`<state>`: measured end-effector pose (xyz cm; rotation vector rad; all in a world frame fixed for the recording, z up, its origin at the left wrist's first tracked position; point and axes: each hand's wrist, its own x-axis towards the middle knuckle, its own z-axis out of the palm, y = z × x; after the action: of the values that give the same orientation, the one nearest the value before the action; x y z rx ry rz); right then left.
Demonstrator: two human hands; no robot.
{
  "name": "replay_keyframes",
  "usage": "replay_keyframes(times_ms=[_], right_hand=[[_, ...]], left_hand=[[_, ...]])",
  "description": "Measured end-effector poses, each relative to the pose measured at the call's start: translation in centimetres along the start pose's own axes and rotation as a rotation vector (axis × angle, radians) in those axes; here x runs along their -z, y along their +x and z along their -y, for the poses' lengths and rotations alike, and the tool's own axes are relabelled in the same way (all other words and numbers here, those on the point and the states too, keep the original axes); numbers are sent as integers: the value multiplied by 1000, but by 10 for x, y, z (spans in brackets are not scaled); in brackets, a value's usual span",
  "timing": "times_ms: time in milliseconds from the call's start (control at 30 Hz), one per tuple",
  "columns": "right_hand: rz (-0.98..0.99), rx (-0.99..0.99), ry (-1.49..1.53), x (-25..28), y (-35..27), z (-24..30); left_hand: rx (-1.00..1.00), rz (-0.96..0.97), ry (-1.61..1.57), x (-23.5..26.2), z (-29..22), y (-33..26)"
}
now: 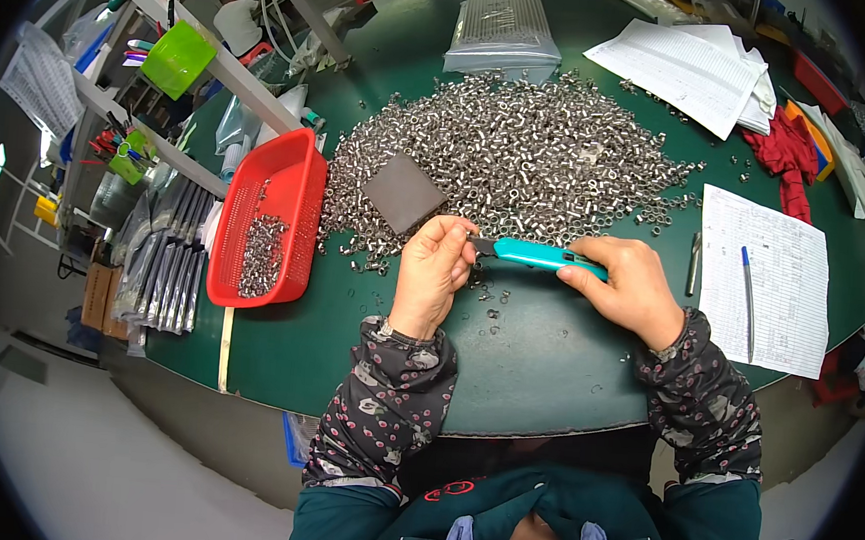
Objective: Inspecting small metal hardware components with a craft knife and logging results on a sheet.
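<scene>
My right hand (634, 286) is wrapped round a teal utility knife (534, 255), its blade end aimed left. Close to that blade, the thumb and fingers of my left hand (434, 270) pinch a small metal piece, mostly covered by the fingertips. Beyond both hands spreads a big heap of small silver metal rings (521, 156). A dark grey square block (404, 194) rests on the heap's left side, just past my left hand. Several loose rings (493, 314) and thin curled bits lie on the green table (545, 378) below the knife.
At left, a red plastic basket (307, 231) holds some rings. Printed sheets (787, 295) with a blue pen (747, 302) lie at right, beside a metal drill-like rod (694, 264). Farther back are clear bags (504, 29), more papers (677, 71) and a red cloth (787, 154).
</scene>
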<state>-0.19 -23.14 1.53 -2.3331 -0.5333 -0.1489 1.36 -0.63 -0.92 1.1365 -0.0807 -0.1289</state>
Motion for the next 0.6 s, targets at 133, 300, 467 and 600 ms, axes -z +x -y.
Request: replay_keyframes(times_ms=[133,300,467,600], right_hand=[[-37,29,-28,-2,0,1],[-107,79,-96,-4,-2,0],[-149,135,-154,-5,-3,1],[-195,178,-202,-5,-3,1]], left_hand=[[5,-29,12,0,1,0],[2,-44,28,0,2,0],[12,-57,57,-1,2,0],[35,-54,66,0,2,1]])
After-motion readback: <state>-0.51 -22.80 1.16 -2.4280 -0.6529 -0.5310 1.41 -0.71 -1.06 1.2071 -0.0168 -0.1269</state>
